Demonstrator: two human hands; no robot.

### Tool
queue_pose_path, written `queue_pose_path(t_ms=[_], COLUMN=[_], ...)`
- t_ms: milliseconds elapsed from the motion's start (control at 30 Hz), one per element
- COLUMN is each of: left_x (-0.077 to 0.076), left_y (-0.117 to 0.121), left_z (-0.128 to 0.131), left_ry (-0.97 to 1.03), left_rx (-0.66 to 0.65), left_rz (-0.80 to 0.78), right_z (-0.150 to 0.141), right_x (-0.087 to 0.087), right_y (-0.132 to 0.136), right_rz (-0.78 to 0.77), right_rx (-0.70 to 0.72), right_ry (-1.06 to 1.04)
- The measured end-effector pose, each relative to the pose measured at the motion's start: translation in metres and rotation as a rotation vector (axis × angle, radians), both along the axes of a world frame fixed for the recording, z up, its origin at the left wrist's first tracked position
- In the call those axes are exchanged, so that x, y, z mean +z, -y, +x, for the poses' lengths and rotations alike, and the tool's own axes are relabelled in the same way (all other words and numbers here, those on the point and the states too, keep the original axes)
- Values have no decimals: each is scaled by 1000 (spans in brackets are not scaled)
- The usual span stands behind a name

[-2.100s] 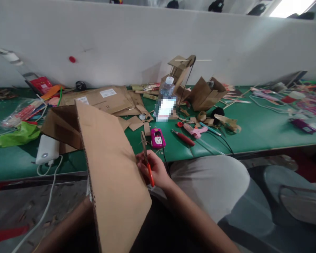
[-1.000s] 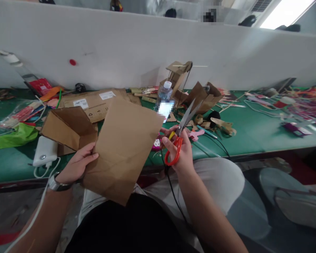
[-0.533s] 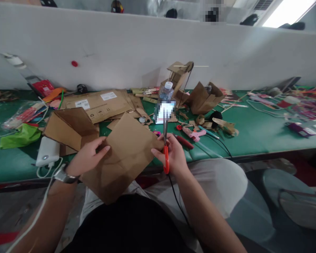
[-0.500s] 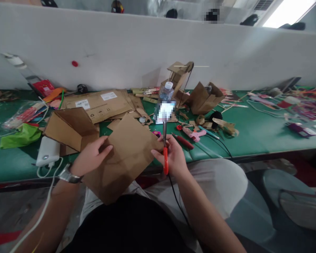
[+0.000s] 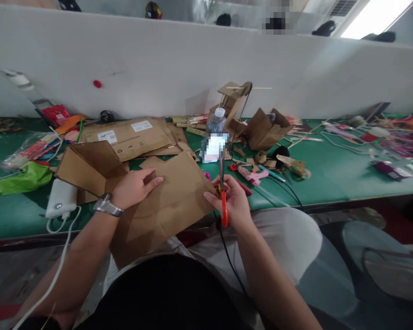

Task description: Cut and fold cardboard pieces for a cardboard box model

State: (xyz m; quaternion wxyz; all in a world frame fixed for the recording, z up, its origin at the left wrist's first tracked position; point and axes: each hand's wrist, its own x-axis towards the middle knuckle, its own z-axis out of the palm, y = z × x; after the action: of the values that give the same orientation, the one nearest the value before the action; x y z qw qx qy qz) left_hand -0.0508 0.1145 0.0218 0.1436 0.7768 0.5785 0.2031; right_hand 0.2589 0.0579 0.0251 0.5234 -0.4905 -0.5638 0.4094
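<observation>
A flat brown cardboard sheet (image 5: 172, 195) lies slanted over my lap and the table's front edge. My left hand (image 5: 134, 188) lies over its left part, palm down, with the fingers stretched out and the thumb apart. At the sheet's right corner, my right hand (image 5: 232, 199) pinches the cardboard with the thumb on top. The same hand holds orange-handled scissors (image 5: 223, 206), whose blades point away from me. Just beyond my left hand stands a folded cardboard piece (image 5: 86, 167), open towards me.
On the green table (image 5: 330, 174) are a white power bank (image 5: 60, 199) with a cable, a pink glue gun (image 5: 253, 174), a plastic bottle (image 5: 217, 121), a lit phone (image 5: 214, 147), flattened cardboard (image 5: 134, 140) and a cardboard box (image 5: 266, 128). A white partition (image 5: 141, 59) stands behind.
My left hand has slid right and slightly up across the sheet. The sheet has turned a little, and my right hand with the scissors has shifted slightly right.
</observation>
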Motion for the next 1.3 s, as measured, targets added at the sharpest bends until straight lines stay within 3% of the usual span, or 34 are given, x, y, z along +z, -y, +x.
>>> queue_pose_path(t_ms=[133, 267, 367, 533, 700, 1033, 1300], left_x=[-5, -15, -22, -46, -66, -68, -66], left_y=[-15, -13, 12, 70, 87, 84, 82], left_z=[-10, -6, 11, 45, 58, 62, 63], left_ry=[-80, -123, -89, -74, -141, -246, -299], left_rx=[-79, -96, -36, -142, -101, -120, -108], left_rz=[-31, 20, 157, 92, 86, 33, -17], right_z=[-9, -21, -29, -36, -38, -40, -36], right_x=[-12, -36, -47, -48, -53, -69, -67], right_y=[6, 16, 24, 34, 36, 38, 34], right_rz=[-82, -103, -124, -105, -67, 36, 3], right_rx=[46, -49, -81, -118, -116, -95, -89], right_ry=[77, 121, 255, 415, 512, 530, 513])
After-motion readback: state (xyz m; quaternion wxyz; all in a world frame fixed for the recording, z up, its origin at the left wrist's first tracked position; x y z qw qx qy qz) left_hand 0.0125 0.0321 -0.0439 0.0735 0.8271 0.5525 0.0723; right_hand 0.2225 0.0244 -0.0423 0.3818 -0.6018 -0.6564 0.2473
